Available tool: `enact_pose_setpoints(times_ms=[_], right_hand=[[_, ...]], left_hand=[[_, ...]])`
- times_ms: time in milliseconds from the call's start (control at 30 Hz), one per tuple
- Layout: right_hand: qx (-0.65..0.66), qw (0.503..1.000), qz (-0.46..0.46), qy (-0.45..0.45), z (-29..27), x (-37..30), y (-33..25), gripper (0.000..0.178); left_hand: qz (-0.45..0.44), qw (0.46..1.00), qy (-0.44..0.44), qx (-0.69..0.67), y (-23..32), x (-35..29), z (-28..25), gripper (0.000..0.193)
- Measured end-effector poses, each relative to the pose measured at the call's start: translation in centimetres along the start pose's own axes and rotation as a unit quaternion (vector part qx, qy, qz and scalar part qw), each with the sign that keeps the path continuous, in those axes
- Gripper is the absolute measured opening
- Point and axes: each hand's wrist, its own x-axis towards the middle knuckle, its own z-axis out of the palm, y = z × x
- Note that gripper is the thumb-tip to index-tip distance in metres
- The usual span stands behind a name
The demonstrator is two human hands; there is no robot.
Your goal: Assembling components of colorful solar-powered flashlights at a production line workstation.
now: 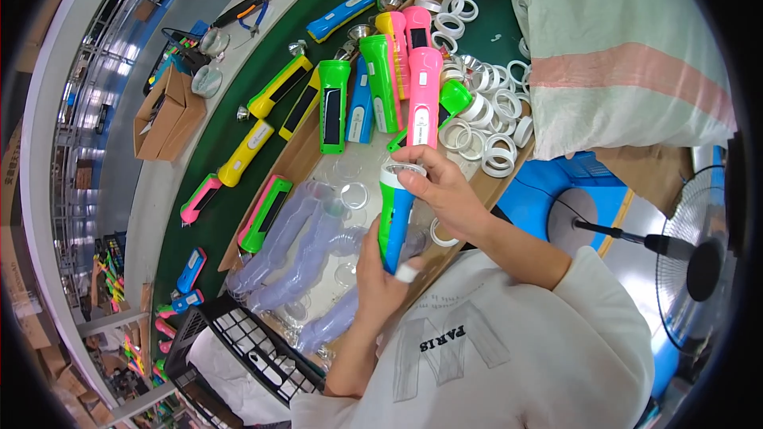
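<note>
In front of my chest I hold a blue and green flashlight (395,218), its wide head end up and tilted slightly. My left hand (378,280) is closed round the lower body. At the top, my right hand (443,189) has its thumb and fingers closed on the white ring (400,168) around the head. A blurred white piece (408,272) shows beside my left fingers; whether the hand touches it, I cannot tell. Just beyond my right hand lies a pink flashlight (424,95), with a green one (380,83) next to it.
Loose white rings (497,107) pile up at right in a cardboard tray (306,137). Stacks of clear lenses (298,242) lie at its near left. More flashlights (278,86) rest on the green belt (226,95). A black basket (238,349), woven sack (628,48) and fan (699,266) flank me.
</note>
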Motion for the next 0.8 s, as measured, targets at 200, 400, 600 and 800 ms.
enact_pose_setpoints(times_ms=[200,400,600,800], right_hand=[[0.161,0.983,0.039,-0.081,1.3,-0.4,-1.0,0.047],[0.131,0.988,-0.024,-0.072,1.7,-0.9,0.0,0.024],[0.355,0.912,-0.047,-0.198,2.4,-1.4,0.3,0.026],[-0.083,0.99,-0.104,-0.041,1.0,-1.0,-0.5,0.023]], left_hand=[[-0.283,0.83,-0.177,-0.446,1.7,-0.8,-1.0,0.061],[-0.249,0.948,-0.118,-0.159,2.9,-1.6,0.5,0.058],[-0.268,0.672,-0.288,-0.627,4.4,-2.4,0.8,0.069],[-0.089,0.984,-0.077,0.136,2.1,-0.2,0.4,0.053]])
